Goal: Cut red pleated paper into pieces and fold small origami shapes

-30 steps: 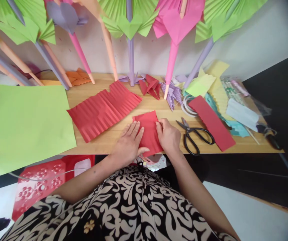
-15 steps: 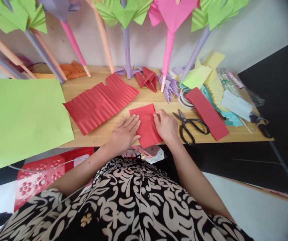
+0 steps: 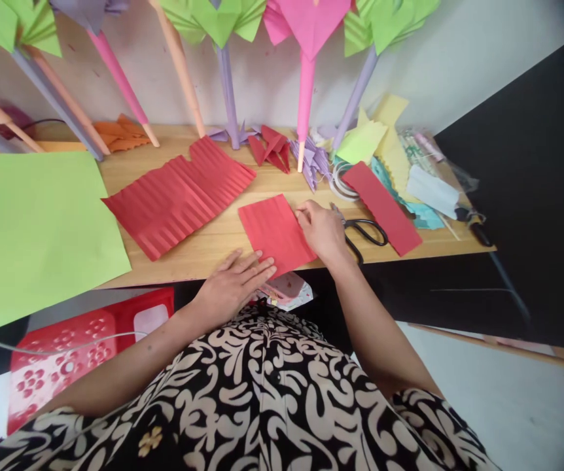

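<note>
A folded piece of red paper [image 3: 273, 229] lies near the table's front edge. Its right edge is pinched between the thumb and curled fingers of my right hand [image 3: 325, 230]. My left hand [image 3: 233, 282] rests with fingers stretched out, the tips on the paper's lower left corner. Just right of my right hand are black-handled scissors [image 3: 371, 231], partly hidden by it. Left of the piece spreads a larger pleated sheet of red paper [image 3: 178, 199]. Farther right is a narrow folded red strip [image 3: 384, 208].
A large green sheet [image 3: 41, 229] overhangs the table's front left. Paper flowers on pink, purple and orange stems [image 3: 306, 98] lean against the wall. Tape rolls [image 3: 343, 181], yellow paper [image 3: 392, 157] and a white packet [image 3: 432, 186] crowd the right end. A red stool [image 3: 80, 353] stands below.
My left hand has slid down from the paper's left side to its lower left corner. My right hand keeps hold of the right edge. The whole view has shifted slightly.
</note>
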The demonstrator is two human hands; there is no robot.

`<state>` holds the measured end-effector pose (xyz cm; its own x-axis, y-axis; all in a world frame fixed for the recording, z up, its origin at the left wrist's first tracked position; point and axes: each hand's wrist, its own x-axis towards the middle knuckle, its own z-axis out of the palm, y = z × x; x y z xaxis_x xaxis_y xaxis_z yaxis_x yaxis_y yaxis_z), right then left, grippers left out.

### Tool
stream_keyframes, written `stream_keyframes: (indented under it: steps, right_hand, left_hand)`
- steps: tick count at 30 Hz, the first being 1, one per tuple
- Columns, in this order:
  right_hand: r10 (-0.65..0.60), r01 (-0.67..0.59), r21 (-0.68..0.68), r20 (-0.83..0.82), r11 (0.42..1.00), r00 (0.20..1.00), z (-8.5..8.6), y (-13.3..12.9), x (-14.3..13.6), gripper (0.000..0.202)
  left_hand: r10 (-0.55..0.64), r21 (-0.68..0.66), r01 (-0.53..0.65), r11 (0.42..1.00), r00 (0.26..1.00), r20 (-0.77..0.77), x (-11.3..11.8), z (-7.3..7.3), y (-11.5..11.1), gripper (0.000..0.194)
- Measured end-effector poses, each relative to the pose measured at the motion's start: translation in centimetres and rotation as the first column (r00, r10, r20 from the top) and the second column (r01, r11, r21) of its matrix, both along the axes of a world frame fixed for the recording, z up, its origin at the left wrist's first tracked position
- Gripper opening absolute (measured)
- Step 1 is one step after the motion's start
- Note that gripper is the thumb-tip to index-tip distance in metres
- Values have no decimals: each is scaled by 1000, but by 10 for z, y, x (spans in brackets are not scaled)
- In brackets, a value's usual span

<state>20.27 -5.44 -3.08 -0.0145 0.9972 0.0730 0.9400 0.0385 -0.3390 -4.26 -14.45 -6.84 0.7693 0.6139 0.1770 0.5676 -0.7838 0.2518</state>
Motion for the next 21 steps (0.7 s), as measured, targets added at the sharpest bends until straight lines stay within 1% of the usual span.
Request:
stream_keyframes:
  steps: [2,3,4,5,6,7,8,9,11,13,15,18,21]
  right_hand:
    - [-45,44,125,10,991,999,7,-17,1,28]
    - [-27,27,189,-3,982,1000,8,-29,-2,32]
    - [46,-41,221,-16,974,999,8,-42,-6,35]
    - [150,-140,216,-29,966,988,4,-57,-13,38]
    - [274,-261,192,-45,946,961,-1,-71,-20,42]
    - [406,-394,164,-49,905,913,-9,-83,-27,49]
    - [489,-479,153,-34,864,872,-17,-94,-33,57]
    - [529,-523,136,-9,841,849,-26,-102,-36,63]
    - [507,-509,121,47,852,860,-40,-111,-36,66]
    - [447,-456,119,93,882,890,-48,-114,-28,61]
    - [388,-400,122,115,908,915,-48,-115,-16,55]
    - [321,-335,130,116,933,940,-46,-116,-4,54]
    - [296,-310,156,107,938,949,-47,-119,-1,56]
  left_hand:
    - [13,1,-13,1000,1000,-1,2,-1,-1,47]
    - [18,2,-18,1000,1000,1,3,-2,-1,46]
    - [24,2,-24,1000,1000,5,3,-2,-1,44]
    - [34,5,-34,999,999,15,4,-3,-1,43]
    - [45,6,-45,999,999,25,5,-4,-2,41]
    - [53,7,-53,999,998,34,5,-5,-2,40]
    - [58,7,-58,998,998,40,6,-6,-2,39]
    - [56,10,-56,998,997,44,6,-7,-1,38]
    - [36,30,-37,999,998,54,5,-8,-1,39]
    - [16,69,-21,997,997,75,3,-8,1,39]
    - [1,104,-12,995,995,101,1,-5,3,38]
    - [-9,126,-9,992,990,137,0,4,7,35]
    - [55,111,-73,991,985,161,9,14,13,33]
